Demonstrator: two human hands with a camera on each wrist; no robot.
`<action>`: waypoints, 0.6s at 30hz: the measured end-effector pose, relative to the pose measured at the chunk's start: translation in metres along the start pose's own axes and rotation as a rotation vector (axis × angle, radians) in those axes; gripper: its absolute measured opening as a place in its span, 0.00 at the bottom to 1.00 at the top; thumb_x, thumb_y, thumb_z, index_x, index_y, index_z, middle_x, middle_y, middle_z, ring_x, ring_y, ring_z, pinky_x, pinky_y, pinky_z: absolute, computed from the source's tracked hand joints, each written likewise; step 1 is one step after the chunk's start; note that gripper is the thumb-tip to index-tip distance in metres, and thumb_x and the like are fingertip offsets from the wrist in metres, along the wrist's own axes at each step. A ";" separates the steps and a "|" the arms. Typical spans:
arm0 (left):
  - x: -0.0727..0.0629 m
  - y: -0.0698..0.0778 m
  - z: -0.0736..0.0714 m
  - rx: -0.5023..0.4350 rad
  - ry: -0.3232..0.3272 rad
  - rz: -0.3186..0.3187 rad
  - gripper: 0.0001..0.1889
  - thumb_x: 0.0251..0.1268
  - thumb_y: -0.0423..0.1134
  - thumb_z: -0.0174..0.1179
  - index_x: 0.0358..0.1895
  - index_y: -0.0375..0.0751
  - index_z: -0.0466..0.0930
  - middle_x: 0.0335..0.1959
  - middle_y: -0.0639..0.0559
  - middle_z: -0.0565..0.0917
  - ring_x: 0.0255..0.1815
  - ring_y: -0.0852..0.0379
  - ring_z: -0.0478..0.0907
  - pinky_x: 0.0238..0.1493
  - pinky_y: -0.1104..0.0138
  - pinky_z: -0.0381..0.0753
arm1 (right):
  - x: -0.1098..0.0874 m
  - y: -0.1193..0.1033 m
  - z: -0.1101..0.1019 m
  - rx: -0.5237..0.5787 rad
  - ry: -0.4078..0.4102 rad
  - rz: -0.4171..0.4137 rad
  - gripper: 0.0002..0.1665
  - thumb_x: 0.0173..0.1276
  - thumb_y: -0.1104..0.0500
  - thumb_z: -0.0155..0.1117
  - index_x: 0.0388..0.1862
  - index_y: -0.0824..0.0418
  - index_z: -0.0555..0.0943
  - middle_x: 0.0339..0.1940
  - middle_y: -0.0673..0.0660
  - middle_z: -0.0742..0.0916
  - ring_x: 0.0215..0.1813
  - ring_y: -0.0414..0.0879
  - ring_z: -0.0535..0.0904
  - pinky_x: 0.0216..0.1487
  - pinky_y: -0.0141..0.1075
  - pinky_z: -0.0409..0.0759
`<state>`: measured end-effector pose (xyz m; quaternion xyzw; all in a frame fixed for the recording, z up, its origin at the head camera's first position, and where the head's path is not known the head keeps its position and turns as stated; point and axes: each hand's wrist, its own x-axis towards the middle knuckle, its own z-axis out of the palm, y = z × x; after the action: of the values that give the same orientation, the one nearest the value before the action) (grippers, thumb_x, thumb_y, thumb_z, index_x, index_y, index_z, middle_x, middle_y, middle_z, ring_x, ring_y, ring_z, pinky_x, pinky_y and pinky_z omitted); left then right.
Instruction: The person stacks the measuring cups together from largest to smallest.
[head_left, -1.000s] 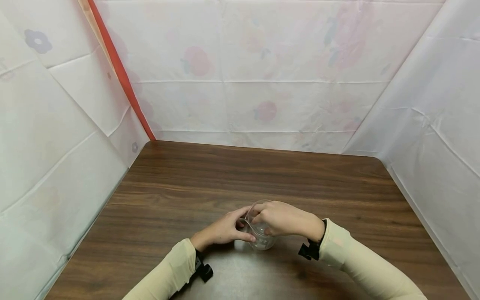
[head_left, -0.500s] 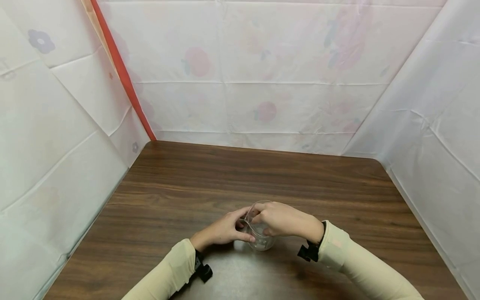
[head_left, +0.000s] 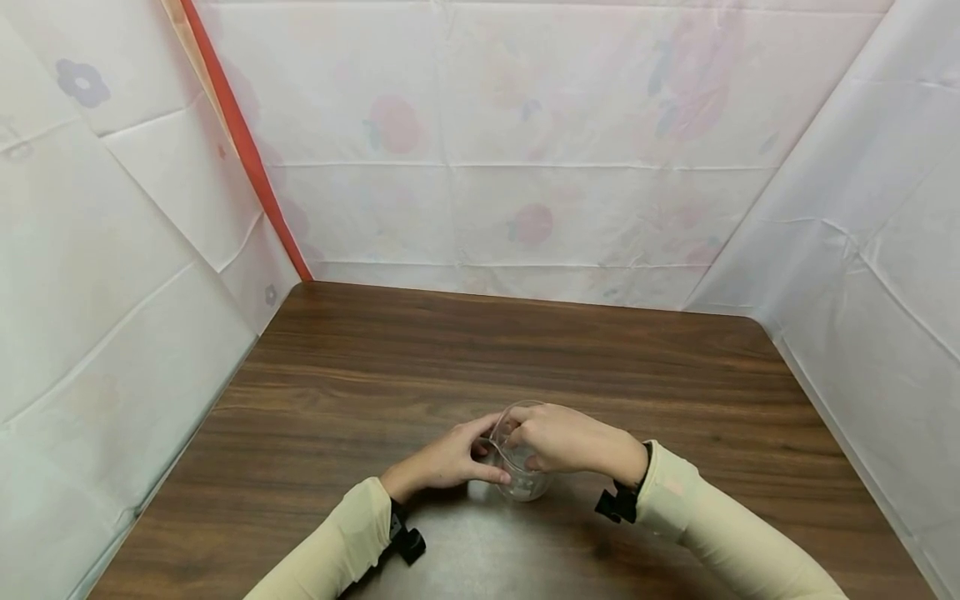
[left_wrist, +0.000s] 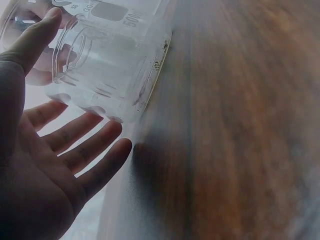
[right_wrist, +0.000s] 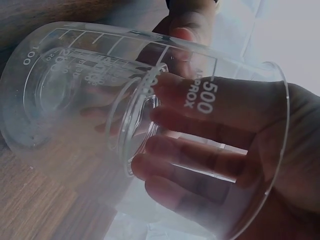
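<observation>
A large clear glass beaker (head_left: 522,492) stands upright on the table, close to its near side. White 500 and APPROX markings show on its wall in the right wrist view. Inside it sits a smaller glass beaker (right_wrist: 132,120), its rim facing the big one's mouth. My left hand (head_left: 450,457) holds the large beaker from outside, thumb on the near side and fingertips against the glass. Through the mouth reaches my right hand (head_left: 573,437), with fingers and thumb gathered on the smaller beaker's rim. In the head view the right hand partly hides the smaller beaker.
The dark wood table (head_left: 420,350) extends behind and to both sides of the hands. White patterned sheets (head_left: 480,150) hang around its back and sides. A red strip (head_left: 247,150) runs down the back left corner. Each wrist wears a small black camera (head_left: 408,542).
</observation>
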<state>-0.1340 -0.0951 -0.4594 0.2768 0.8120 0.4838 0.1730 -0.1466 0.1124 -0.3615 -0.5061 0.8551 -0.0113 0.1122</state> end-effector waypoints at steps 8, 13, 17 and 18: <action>0.000 0.000 -0.001 0.000 -0.012 0.002 0.42 0.59 0.52 0.68 0.75 0.59 0.57 0.65 0.56 0.76 0.58 0.55 0.78 0.56 0.62 0.79 | -0.002 0.002 -0.001 -0.009 0.052 -0.047 0.13 0.66 0.53 0.68 0.46 0.57 0.87 0.51 0.54 0.86 0.53 0.45 0.83 0.53 0.35 0.82; 0.000 0.000 -0.001 -0.001 -0.013 0.005 0.42 0.59 0.51 0.68 0.75 0.59 0.56 0.65 0.55 0.75 0.58 0.54 0.78 0.57 0.60 0.79 | -0.004 0.003 -0.004 -0.003 0.086 -0.060 0.15 0.66 0.52 0.67 0.48 0.56 0.85 0.53 0.54 0.85 0.55 0.45 0.82 0.55 0.37 0.82; 0.000 -0.001 -0.002 0.004 -0.011 0.003 0.42 0.59 0.52 0.68 0.75 0.59 0.56 0.65 0.55 0.76 0.58 0.54 0.78 0.56 0.60 0.79 | -0.004 0.003 -0.006 0.009 0.081 -0.051 0.14 0.66 0.51 0.67 0.48 0.56 0.85 0.53 0.53 0.85 0.55 0.45 0.82 0.53 0.37 0.82; 0.000 0.000 -0.001 0.006 -0.011 0.003 0.42 0.59 0.52 0.68 0.75 0.59 0.56 0.65 0.55 0.76 0.58 0.54 0.78 0.56 0.61 0.79 | -0.005 0.003 -0.007 0.016 0.078 -0.049 0.14 0.67 0.51 0.67 0.48 0.56 0.85 0.53 0.53 0.85 0.55 0.45 0.82 0.54 0.37 0.82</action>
<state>-0.1350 -0.0961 -0.4591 0.2811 0.8122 0.4800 0.1759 -0.1480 0.1169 -0.3545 -0.5249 0.8461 -0.0407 0.0828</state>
